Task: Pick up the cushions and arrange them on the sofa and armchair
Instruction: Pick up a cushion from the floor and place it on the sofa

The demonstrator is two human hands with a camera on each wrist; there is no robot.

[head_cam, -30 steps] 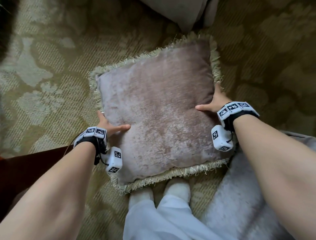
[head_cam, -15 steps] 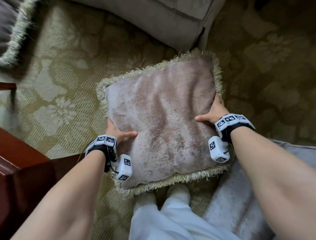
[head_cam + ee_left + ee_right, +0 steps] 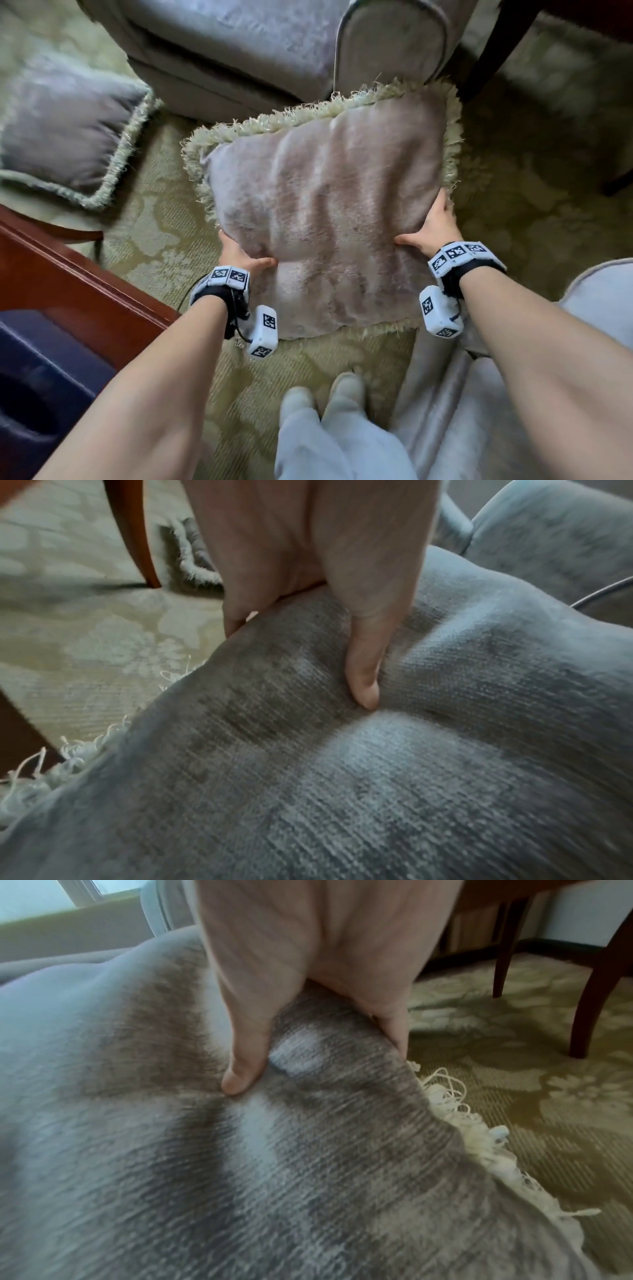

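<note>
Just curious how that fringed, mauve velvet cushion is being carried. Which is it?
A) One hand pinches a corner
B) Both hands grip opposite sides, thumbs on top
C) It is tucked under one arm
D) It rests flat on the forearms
B: the left hand and right hand clasp opposite edges of the fringed, mauve velvet cushion, each thumb pressed into its top face.
</note>
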